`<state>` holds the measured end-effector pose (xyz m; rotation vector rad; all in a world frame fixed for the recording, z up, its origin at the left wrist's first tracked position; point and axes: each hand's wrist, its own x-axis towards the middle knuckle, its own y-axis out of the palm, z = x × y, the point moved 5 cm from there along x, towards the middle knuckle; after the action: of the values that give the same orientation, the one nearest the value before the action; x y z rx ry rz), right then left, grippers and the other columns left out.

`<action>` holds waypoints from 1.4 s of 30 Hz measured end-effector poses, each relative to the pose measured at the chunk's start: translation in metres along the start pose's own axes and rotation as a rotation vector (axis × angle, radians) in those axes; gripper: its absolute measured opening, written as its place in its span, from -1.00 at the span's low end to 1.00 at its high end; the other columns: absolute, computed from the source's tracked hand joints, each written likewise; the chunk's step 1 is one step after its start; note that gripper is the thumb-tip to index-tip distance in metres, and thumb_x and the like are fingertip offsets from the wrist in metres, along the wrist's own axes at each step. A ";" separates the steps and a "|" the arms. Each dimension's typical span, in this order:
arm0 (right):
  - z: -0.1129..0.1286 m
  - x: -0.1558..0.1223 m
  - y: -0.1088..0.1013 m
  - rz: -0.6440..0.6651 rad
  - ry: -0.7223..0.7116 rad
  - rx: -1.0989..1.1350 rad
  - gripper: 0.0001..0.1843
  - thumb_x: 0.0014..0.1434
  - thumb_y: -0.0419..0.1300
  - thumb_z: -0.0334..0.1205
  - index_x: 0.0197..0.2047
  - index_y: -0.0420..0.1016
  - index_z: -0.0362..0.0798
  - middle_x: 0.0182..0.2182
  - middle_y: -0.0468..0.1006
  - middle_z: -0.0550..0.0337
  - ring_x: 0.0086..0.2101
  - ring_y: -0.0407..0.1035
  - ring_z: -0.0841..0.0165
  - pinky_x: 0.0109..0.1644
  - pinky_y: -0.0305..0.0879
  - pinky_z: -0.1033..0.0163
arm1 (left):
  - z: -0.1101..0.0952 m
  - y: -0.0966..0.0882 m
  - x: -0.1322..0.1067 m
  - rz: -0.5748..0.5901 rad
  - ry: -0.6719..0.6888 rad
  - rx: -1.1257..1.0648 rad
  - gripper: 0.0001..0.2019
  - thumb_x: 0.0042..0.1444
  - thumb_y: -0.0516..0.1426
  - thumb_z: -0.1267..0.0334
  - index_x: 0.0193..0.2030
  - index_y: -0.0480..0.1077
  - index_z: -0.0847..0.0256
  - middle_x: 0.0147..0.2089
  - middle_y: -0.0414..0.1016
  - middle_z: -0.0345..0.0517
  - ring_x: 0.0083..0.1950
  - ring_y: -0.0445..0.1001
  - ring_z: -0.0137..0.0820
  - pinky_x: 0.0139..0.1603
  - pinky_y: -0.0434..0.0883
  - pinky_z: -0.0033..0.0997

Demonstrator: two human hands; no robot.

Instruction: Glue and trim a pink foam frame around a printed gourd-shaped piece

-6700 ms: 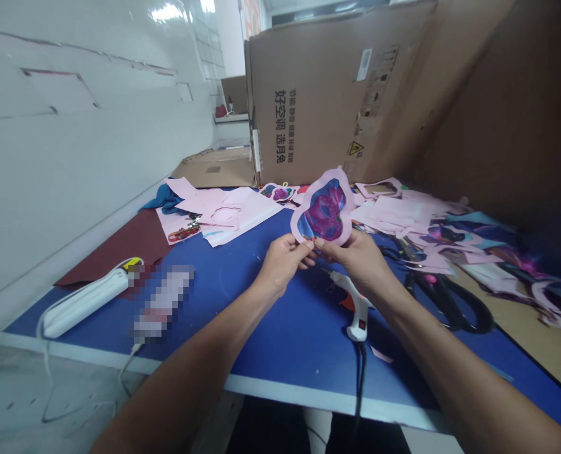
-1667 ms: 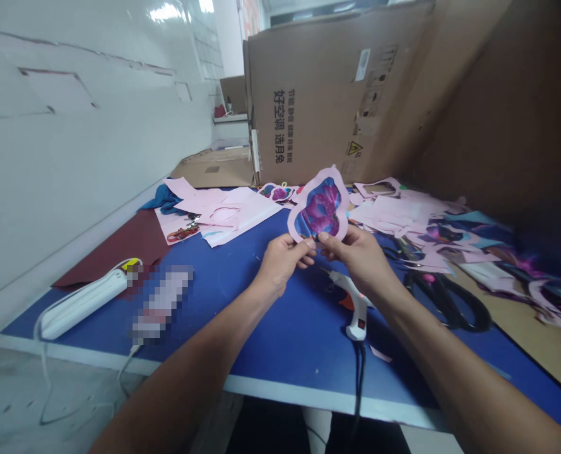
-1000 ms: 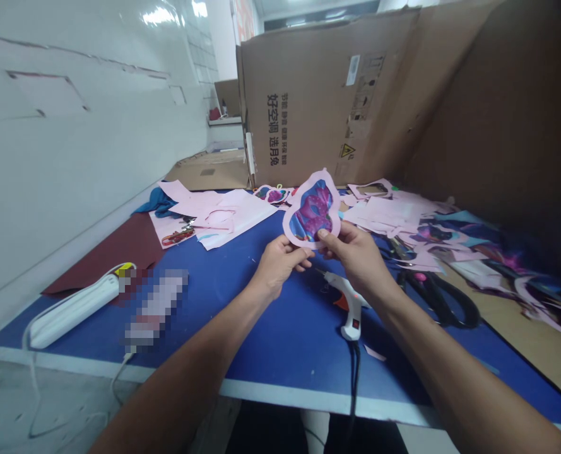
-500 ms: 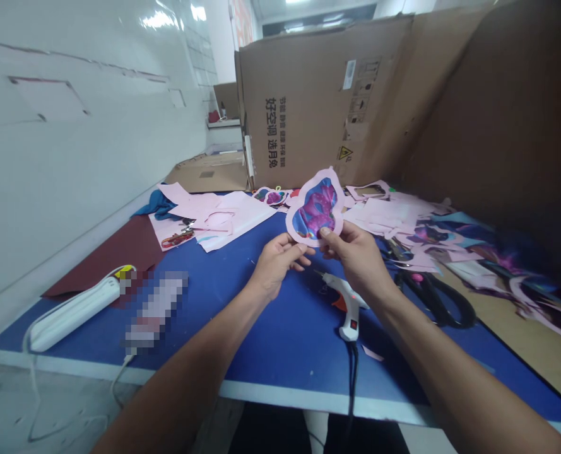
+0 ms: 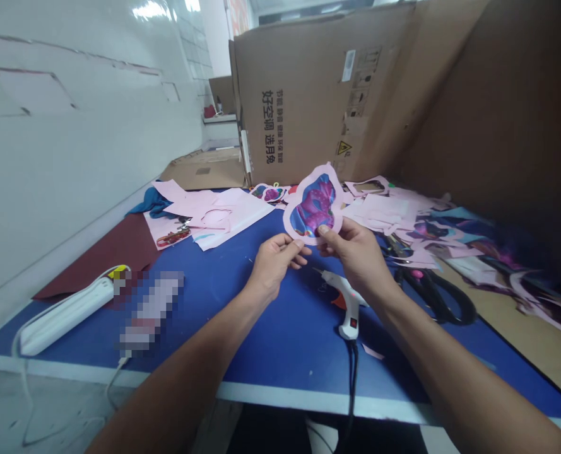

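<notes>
Above the table I hold a butterfly-like cutout (image 5: pixel 314 202) with a pale pink border and a shiny blue and purple middle. My right hand (image 5: pixel 353 249) pinches its lower right edge, thumb on the front face. At the lower left edge, my left hand (image 5: pixel 275 261) is closed with the thumb on the border, its other fingers curled below. Under my right wrist lies a white glue gun (image 5: pixel 351 309) with an orange trigger, its nozzle pointing left. Large black-handled scissors (image 5: pixel 436 296) rest to the right of it.
Pink paper offcuts (image 5: pixel 389 211) and shiny fabric scraps spread along the back and right. Cut pink sheets (image 5: pixel 228 217) and a maroon sheet (image 5: pixel 105 252) lie left, near a white power strip (image 5: pixel 67 315) and a pixelated object (image 5: pixel 152 312). A cardboard box (image 5: pixel 308 107) walls the back.
The view has shifted slightly. Both hands keep the cutout in nearly the same place, tilted a little differently. The glue gun has not moved on the table.
</notes>
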<state>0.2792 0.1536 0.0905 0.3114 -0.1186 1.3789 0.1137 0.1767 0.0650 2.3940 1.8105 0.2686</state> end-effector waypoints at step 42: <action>-0.013 0.002 0.002 0.104 0.361 0.197 -0.50 -0.17 0.72 0.01 -0.31 0.61 0.01 -0.43 0.60 0.26 -0.40 0.49 0.35 -0.34 0.42 0.26 | -0.021 -0.018 0.005 -0.111 0.048 -0.073 -0.66 0.00 0.46 0.01 -0.31 0.52 0.19 -0.37 0.56 -0.19 -0.36 0.53 -0.46 -0.34 0.39 -0.50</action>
<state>0.2762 0.1591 0.0785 0.2176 0.3053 1.5317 0.0933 0.1860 0.0818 2.2484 1.9114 0.3757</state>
